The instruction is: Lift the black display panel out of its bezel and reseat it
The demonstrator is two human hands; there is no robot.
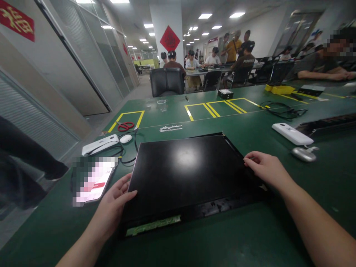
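Note:
A black flat display panel (180, 170) lies in front of me over a black frame (236, 145), whose rim shows along the right side. A green circuit board strip (153, 225) runs along the near left edge. My left hand (118, 193) holds the panel's left edge, thumb on top and fingers at the side. At the right edge, my right hand (261, 167) is closed in a pinch, thumb and forefinger at the panel's border. What its fingertips grip is partly hidden.
Left of the panel are a lit phone (96, 181), a white device (100, 144), a white mouse (126, 139) and red scissors (125, 127). A white power bank (292, 134) and silver mouse (304, 154) sit right. Farther back are a plastic cup (161, 105) and cables (283, 110).

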